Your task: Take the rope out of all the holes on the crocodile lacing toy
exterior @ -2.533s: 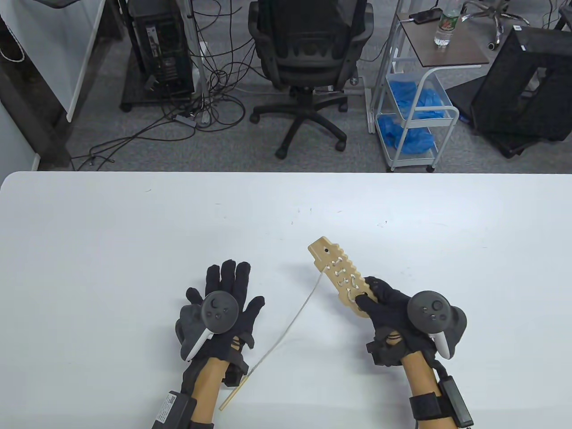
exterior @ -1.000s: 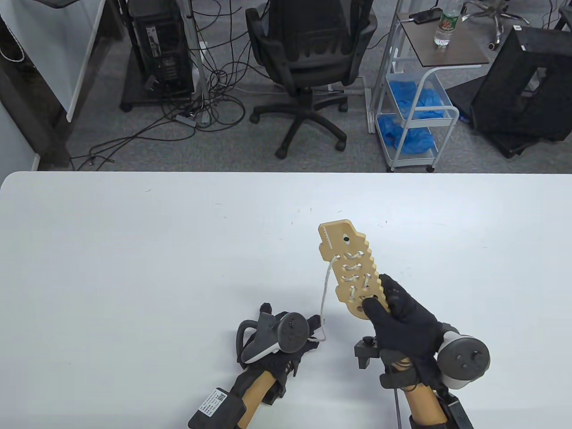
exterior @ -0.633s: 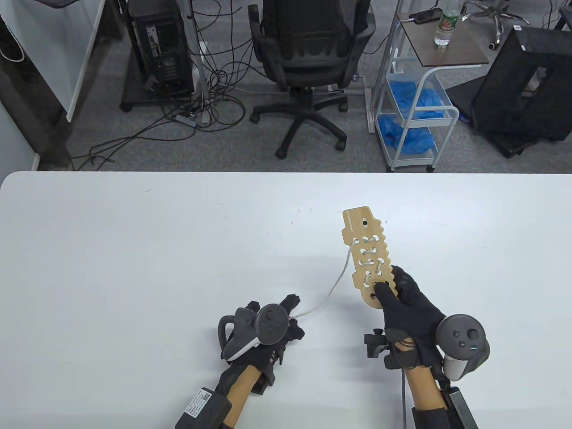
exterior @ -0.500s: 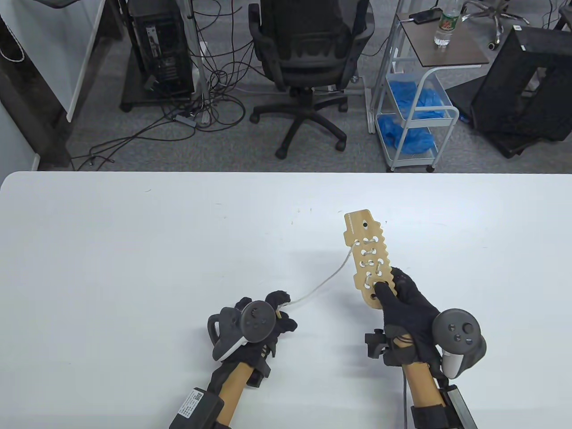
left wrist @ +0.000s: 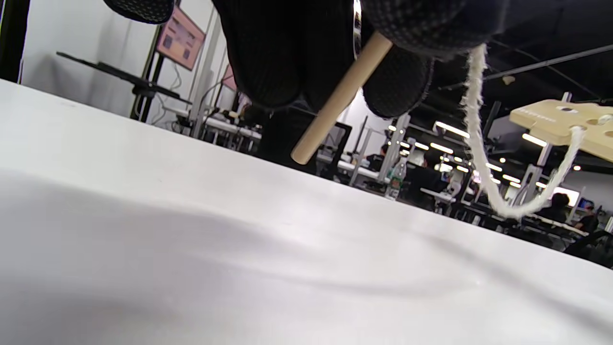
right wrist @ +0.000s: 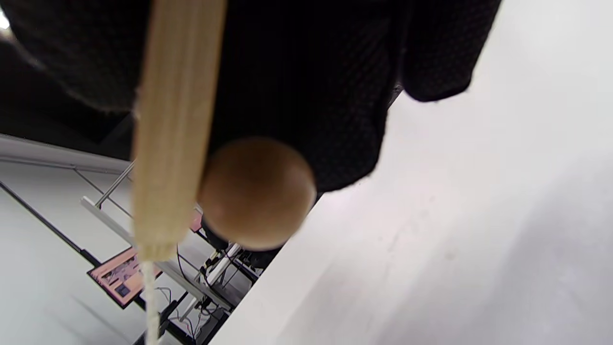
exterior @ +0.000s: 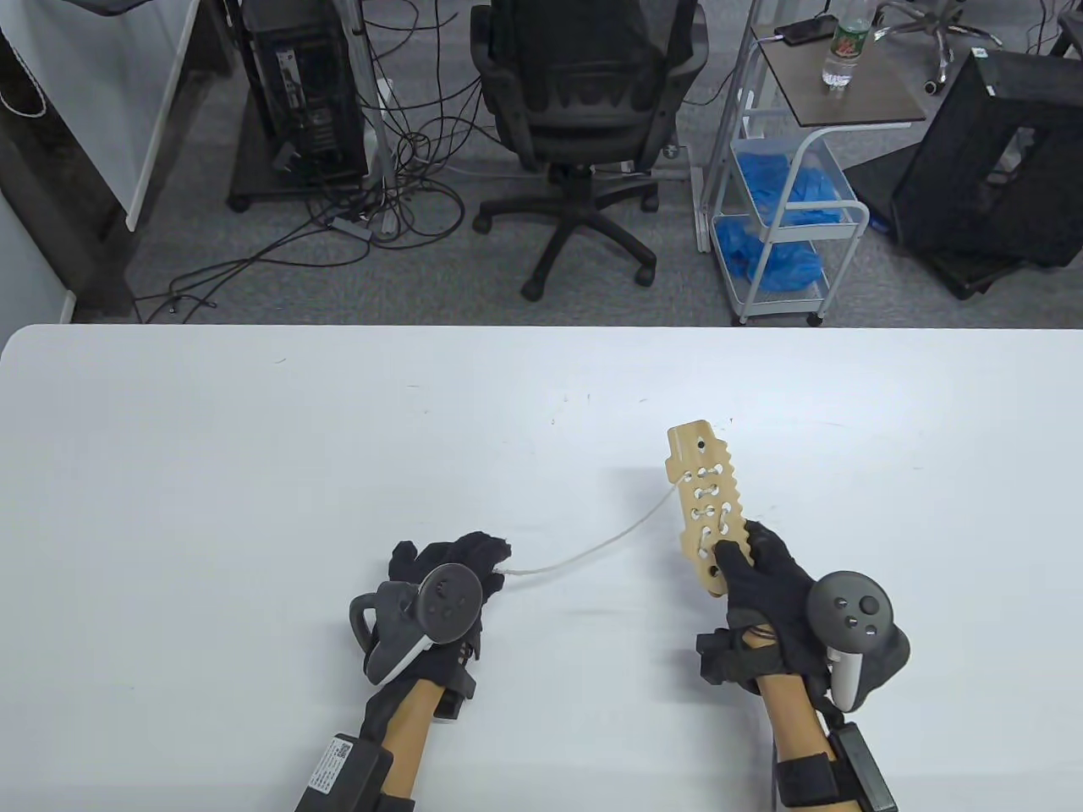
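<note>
The wooden crocodile lacing toy is lifted above the white table, head pointing away from me. My right hand grips its tail end between thumb and fingers. A white rope still crosses several holes, leaves the board near the head and runs left to my left hand. In the left wrist view, my curled fingers hold the rope's wooden needle, with the rope sagging toward the toy. The right wrist view shows the board edge-on and a wooden bead against my glove.
Beyond the table's far edge stand an office chair, a white cart with blue bags and floor cables. Bare tabletop lies to the left and behind the toy.
My left hand took the rope's needle end from the table and has drawn it leftward, so more rope runs free. My right hand lifted and turned the toy, then brought it slightly nearer.
</note>
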Action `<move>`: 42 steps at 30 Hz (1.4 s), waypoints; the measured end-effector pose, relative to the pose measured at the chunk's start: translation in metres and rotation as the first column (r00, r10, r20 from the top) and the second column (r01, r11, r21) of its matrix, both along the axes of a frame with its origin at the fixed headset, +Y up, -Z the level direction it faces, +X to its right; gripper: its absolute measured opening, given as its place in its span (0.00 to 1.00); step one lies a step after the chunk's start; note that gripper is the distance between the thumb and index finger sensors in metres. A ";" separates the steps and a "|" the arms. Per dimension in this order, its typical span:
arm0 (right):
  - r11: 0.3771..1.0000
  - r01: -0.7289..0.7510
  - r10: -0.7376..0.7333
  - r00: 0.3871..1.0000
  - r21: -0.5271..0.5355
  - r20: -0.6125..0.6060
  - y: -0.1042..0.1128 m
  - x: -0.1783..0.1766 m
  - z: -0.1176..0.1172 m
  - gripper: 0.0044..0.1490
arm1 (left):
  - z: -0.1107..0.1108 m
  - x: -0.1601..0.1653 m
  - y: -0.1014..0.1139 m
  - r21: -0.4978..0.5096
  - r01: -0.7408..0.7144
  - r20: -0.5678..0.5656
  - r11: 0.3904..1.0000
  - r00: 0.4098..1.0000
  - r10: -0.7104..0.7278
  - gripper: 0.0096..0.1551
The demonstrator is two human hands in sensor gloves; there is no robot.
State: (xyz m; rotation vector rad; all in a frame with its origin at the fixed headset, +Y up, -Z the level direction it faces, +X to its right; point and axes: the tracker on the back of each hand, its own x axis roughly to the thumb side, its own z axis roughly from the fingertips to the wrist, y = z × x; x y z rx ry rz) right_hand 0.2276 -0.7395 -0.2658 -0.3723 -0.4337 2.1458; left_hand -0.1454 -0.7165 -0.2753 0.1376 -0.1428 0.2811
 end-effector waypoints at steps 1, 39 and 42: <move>1.000 -0.009 0.009 1.000 -0.005 -0.019 -0.002 -0.006 0.000 0.32 | 0.002 0.001 0.003 0.014 -0.007 -0.008 1.000 1.000 0.007 0.31; 0.987 0.086 -0.139 0.874 -0.135 -0.465 -0.016 -0.091 0.006 0.31 | 0.024 0.009 0.026 0.253 -0.224 0.130 0.941 0.972 0.197 0.28; 0.986 0.099 -0.151 0.865 -0.133 -0.478 -0.014 -0.091 0.006 0.31 | 0.023 0.012 0.023 0.246 -0.204 0.142 0.948 0.975 0.173 0.28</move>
